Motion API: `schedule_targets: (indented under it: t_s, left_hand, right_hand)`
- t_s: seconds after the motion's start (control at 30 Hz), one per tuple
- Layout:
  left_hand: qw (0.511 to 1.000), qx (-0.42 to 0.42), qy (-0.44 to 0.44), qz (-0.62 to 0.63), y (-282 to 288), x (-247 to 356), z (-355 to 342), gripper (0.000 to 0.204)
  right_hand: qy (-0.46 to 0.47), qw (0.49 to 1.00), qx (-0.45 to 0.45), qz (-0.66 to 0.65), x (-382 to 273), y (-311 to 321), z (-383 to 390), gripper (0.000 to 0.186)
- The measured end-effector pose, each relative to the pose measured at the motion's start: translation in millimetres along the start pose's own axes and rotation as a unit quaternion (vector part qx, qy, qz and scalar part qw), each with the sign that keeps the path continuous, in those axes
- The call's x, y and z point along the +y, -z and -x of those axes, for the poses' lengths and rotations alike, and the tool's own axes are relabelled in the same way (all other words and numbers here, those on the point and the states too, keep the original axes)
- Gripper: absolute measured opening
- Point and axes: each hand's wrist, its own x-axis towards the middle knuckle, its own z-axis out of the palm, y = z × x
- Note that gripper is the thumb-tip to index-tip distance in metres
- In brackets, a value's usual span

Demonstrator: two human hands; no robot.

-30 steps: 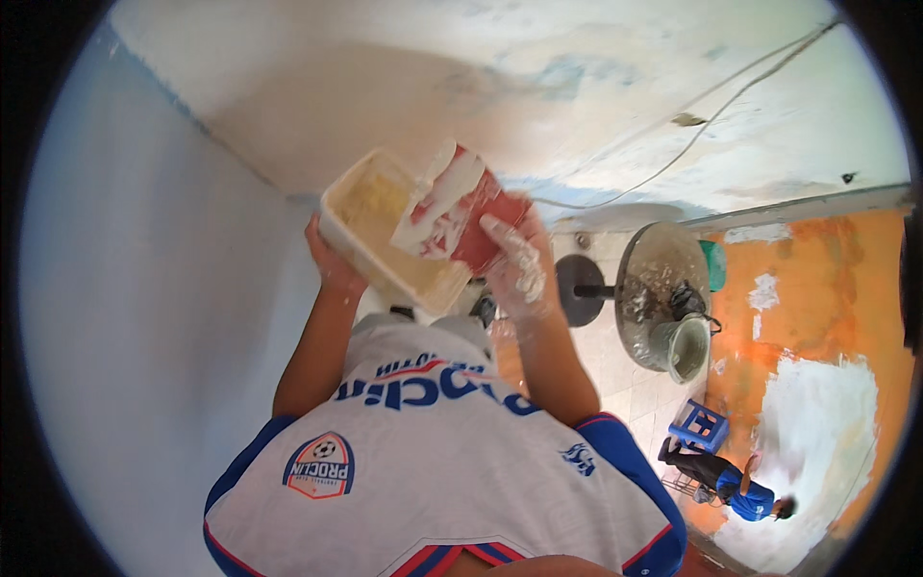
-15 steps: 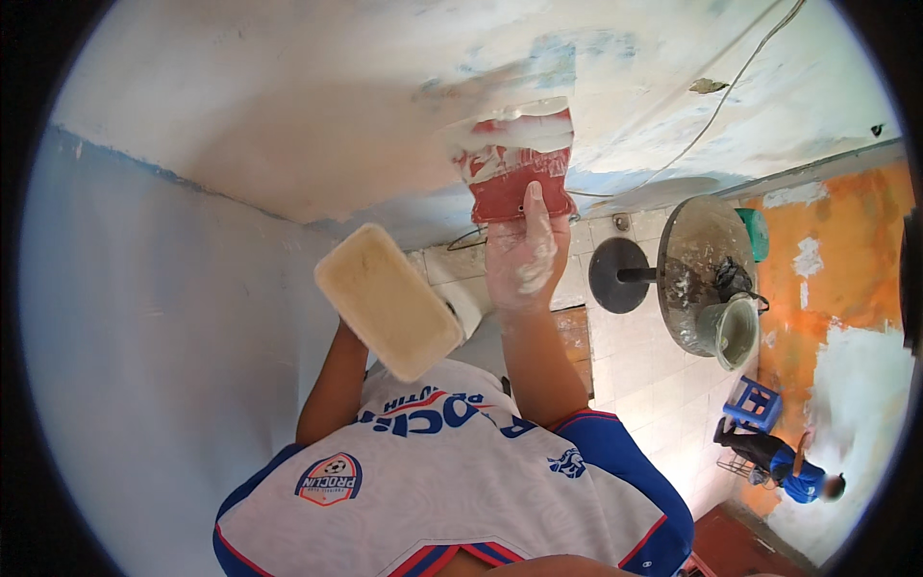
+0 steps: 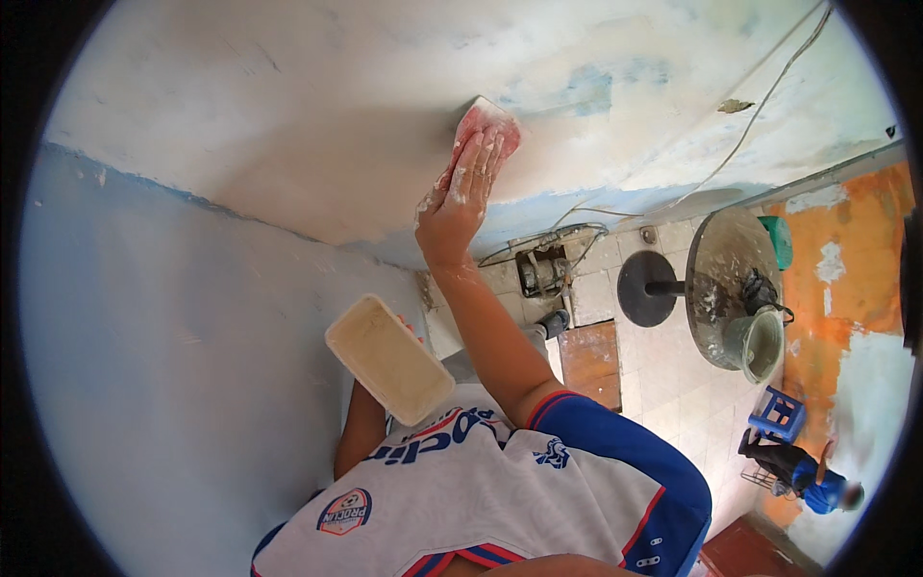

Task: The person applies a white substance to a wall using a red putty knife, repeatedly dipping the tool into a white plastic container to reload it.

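Observation:
My right hand grips a red putty spreader smeared with white paste and holds it against the off-white wall, with its fingers pressed along the spreader's back. Lower down, by the pale blue side wall, my left hand holds a shallow cream plastic container with pale residue inside. That hand is mostly hidden behind the container, its fingertips showing at the right edge. A patch of light blue paint shows on the wall to the right of the spreader.
A round table with a bucket and black bag, a blue stool, some equipment with coiled cable, a wooden board on the tiled floor. Another person in blue is at the orange wall. A loose wire crosses the wall.
My right hand has carried the spreader away from the container, up onto the wall, and turned it paste-side toward the wall. The container has dropped lower in view.

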Motion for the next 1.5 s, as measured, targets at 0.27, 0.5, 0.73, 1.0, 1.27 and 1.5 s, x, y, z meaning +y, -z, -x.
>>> schedule_targets:
  t_s: [0.27,0.5,0.73,1.0,1.27,1.5]
  left_hand:
    - [0.993,-0.046,-0.111,0.000,17,14,-11,0.068]
    - [0.992,0.008,-0.129,0.002,25,19,-19,0.073]
    - [0.990,0.034,-0.134,0.006,26,20,-36,0.077]
    - [0.987,0.011,-0.162,0.002,5,16,-40,0.077]
    - [0.989,0.037,-0.142,0.029,-28,13,-30,0.071]
    - [0.989,0.034,-0.140,0.028,-67,3,-32,0.067]
  right_hand:
    - [-0.006,0.999,-0.010,0.040,6,-8,-2,0.067]
    - [-0.059,0.998,-0.036,0.007,-10,4,-8,0.072]
    - [-0.091,0.987,-0.131,0.024,-11,45,-32,0.077]
    - [-0.034,0.977,-0.206,0.048,-12,78,-50,0.070]
    - [-0.012,0.989,-0.129,0.076,-8,32,-21,0.068]
    - [0.062,0.987,-0.070,0.133,20,16,-12,0.064]
